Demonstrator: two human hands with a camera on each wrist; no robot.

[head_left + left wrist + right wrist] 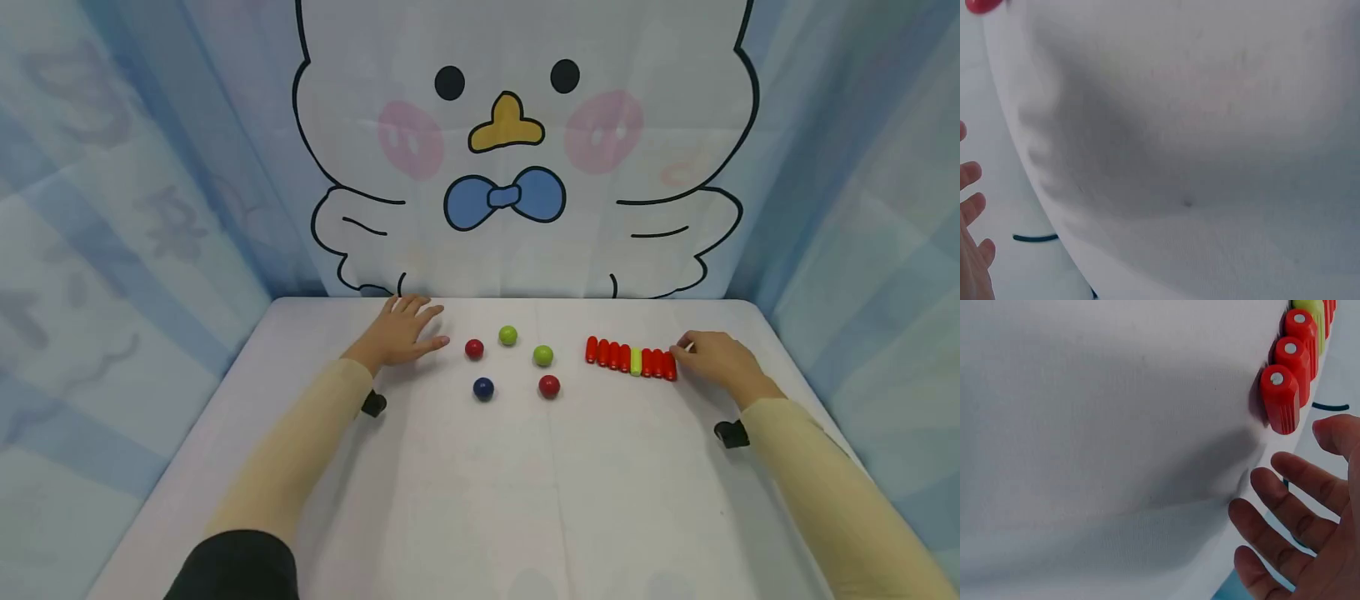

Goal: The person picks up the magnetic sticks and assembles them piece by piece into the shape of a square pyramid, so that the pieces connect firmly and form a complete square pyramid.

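Observation:
My left hand hovers near the back edge of the white table, fingers spread, holding nothing. Just to its right is a red ball. Beyond that ball lie two green balls, a blue ball and a second red ball. A row of short red ribbed cylinders, with one yellow-green cylinder among them, lies on the right. By the row's right end is my right hand. In the right wrist view its loosely bent fingers hold nothing, apart from the end red cylinder.
The white table runs back to a curtain printed with a cartoon figure. Pale blue curtains hang on both sides. A small black device sits at the left wrist, another black device at the right.

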